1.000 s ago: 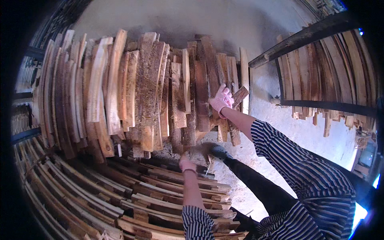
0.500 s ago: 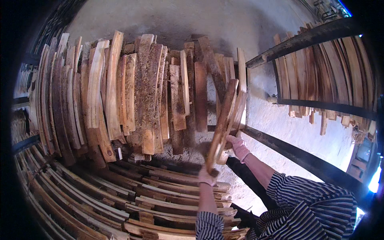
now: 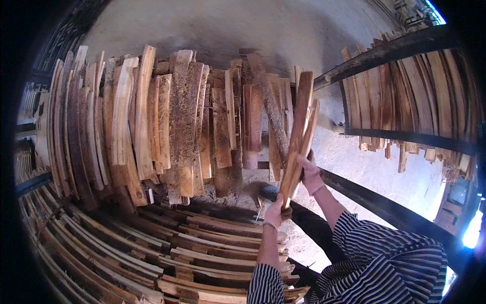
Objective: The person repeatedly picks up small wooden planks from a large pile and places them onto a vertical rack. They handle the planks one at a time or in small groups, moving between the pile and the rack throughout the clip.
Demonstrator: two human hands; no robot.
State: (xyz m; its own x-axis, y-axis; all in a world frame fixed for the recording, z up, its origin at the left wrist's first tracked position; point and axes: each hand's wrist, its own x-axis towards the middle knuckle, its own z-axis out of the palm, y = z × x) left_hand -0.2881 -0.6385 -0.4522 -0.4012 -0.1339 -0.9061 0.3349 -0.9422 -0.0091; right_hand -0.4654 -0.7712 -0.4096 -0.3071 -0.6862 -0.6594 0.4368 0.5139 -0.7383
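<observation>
A small bundle of long wooden slats (image 3: 298,147) is between my hands, its top leaning slightly to the right, over the right end of a row of slats. My left hand (image 3: 274,212), in a pale pink glove, closes around the lower end. Higher up on the right side, my right hand (image 3: 310,175), gloved the same way, grips the bundle; some of its fingers are hidden behind the wood. Just left of the bundle, a bark-covered slat (image 3: 267,96) lies slanted across the row.
Rough slats (image 3: 144,116) lie side by side across the far left and middle. A lower stack (image 3: 217,240) fills the near left. At right, more slats (image 3: 410,96) rest in a dark-framed rack. A dark beam (image 3: 385,202) runs diagonally past my right arm.
The bundle has turned more upright and its slats sit closer together. My left hand has moved up and to the right with the lower end; my right hand has shifted slightly right and up.
</observation>
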